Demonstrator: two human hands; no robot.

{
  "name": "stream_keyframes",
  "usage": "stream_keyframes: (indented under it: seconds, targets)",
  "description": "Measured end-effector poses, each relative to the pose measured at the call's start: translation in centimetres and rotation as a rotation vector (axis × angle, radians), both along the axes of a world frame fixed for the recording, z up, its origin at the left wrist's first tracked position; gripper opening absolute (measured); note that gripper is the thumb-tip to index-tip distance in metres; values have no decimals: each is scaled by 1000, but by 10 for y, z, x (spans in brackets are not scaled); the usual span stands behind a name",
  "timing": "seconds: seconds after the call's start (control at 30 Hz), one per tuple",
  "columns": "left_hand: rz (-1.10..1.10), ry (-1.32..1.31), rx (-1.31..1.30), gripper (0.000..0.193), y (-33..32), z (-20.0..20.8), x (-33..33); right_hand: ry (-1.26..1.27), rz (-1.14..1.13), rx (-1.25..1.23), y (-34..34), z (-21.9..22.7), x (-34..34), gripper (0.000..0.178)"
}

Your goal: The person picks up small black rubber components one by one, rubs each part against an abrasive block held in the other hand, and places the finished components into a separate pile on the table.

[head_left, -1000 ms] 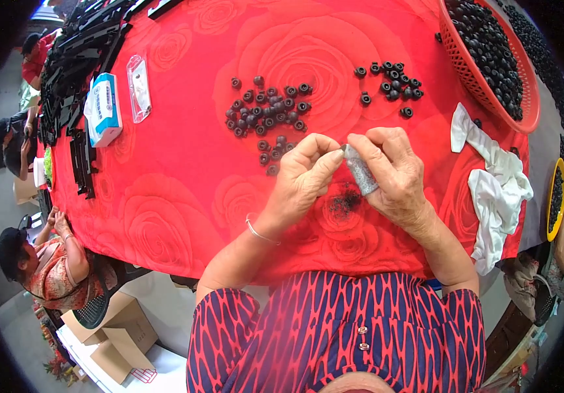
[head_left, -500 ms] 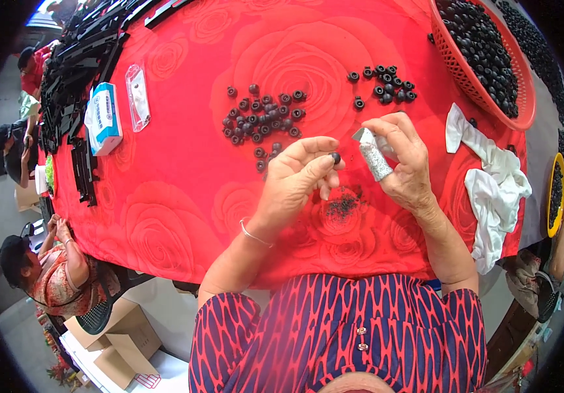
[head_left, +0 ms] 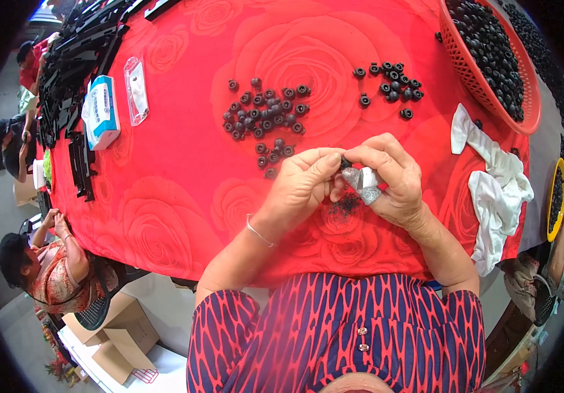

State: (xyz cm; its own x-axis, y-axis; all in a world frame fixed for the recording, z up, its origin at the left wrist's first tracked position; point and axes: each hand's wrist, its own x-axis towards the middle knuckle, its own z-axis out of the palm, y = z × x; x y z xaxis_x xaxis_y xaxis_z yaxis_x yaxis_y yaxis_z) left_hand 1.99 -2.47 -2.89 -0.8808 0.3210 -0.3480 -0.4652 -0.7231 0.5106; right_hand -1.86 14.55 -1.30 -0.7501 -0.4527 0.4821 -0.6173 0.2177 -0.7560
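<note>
Over the near part of the red tablecloth, my two hands meet. A small round black plastic part (head_left: 345, 162) is pinched between the thumb and forefinger of my left hand (head_left: 298, 183); fingers partly hide it. Closed around a small blade wrapped in silver tape (head_left: 367, 187), my right hand (head_left: 396, 177) has its forefinger against the black part. The blade's tip lies close to the part, though exact contact cannot be seen. Dark shavings (head_left: 343, 205) lie under the hands. Beyond my left hand sits a larger group of similar black parts (head_left: 265, 116); a smaller group (head_left: 394, 84) lies farther right.
A red basket (head_left: 449, 49) full of black parts stands far right, near white gloves (head_left: 488, 170) and a yellow tray (head_left: 561, 196). Long black pieces (head_left: 82, 72), a tissue box (head_left: 102, 118) and a clear package (head_left: 136, 92) occupy the left. Other people sit along the left side.
My right hand has come left and nearer, bringing the blade up to the part in my left hand. Where its fingers were, a black part now shows beside the smaller group.
</note>
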Motion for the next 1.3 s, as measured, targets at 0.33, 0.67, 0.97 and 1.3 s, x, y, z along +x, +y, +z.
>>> stream_keyframes:
  seconds: [0.33, 0.67, 0.97, 1.3]
  targets:
    - [-114, 14, -130, 21, -10, 3, 0, 204, 35, -26, -1, -2, -2, 41]
    - [-60, 47, -145, 21, -7, 3, 1, 235, -9, -19, -2, -4, -2, 38]
    - [-67, 77, -238, 19, -8, 7, -2, 124, 17, 14, 1, -4, -3, 35]
    - [-94, 113, -321, 22, -9, 11, -2, -4, 61, -15, -1, -6, -4, 35]
